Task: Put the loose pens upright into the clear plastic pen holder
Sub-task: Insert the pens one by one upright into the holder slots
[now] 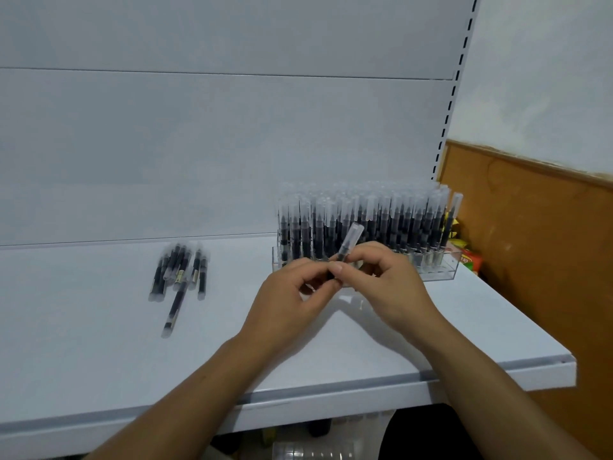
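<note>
left hand point(298, 287) & right hand point(388, 277) both pinch one pen point(350, 242) w/ curled fingertips, cap end tilted up-right, just in front of clear pen holder point(441, 270) packed w/ upright pens; loose pens point(180, 270) piled to the left on shelf point(99, 343)

White shelf point(83, 360) is backed by pale panel point(199, 144) w/ slotted upright point(454, 94) at rt. Brown wall board point(530, 244) is seen beyond; colourful packets point(469, 262) lie btwn shelf & board. Clear tubs point(315, 451) are glimpsed below.
</note>
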Demonstrator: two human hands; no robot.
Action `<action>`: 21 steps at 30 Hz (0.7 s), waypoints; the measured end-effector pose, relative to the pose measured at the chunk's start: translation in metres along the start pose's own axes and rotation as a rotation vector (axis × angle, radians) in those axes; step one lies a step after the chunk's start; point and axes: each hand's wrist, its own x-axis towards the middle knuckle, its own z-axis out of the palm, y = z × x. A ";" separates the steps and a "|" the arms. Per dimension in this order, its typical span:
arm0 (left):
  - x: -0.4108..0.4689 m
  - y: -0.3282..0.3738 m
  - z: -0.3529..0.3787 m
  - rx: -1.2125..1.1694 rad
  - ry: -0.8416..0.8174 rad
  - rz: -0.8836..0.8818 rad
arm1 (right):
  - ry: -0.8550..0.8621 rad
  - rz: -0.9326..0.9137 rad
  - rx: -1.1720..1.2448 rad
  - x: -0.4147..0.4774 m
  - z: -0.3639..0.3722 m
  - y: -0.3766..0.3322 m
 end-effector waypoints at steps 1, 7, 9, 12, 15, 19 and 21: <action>0.000 0.000 -0.001 0.094 0.011 0.030 | 0.003 0.023 0.059 0.001 -0.003 -0.001; -0.006 -0.010 -0.008 0.556 0.086 0.100 | 0.296 0.053 0.063 0.027 -0.038 -0.010; -0.008 -0.013 -0.006 0.621 0.042 0.076 | 0.331 0.041 -0.050 0.035 -0.042 -0.011; -0.007 -0.014 -0.003 0.660 0.010 0.050 | 0.311 0.037 -0.163 0.042 -0.044 -0.010; -0.007 -0.014 -0.002 0.669 0.016 0.038 | 0.264 0.031 -0.253 0.046 -0.039 -0.008; -0.007 -0.014 -0.002 0.669 0.019 0.033 | 0.233 0.019 -0.340 0.053 -0.034 -0.008; -0.006 -0.014 -0.002 0.670 0.022 0.024 | 0.234 0.008 -0.426 0.057 -0.033 -0.010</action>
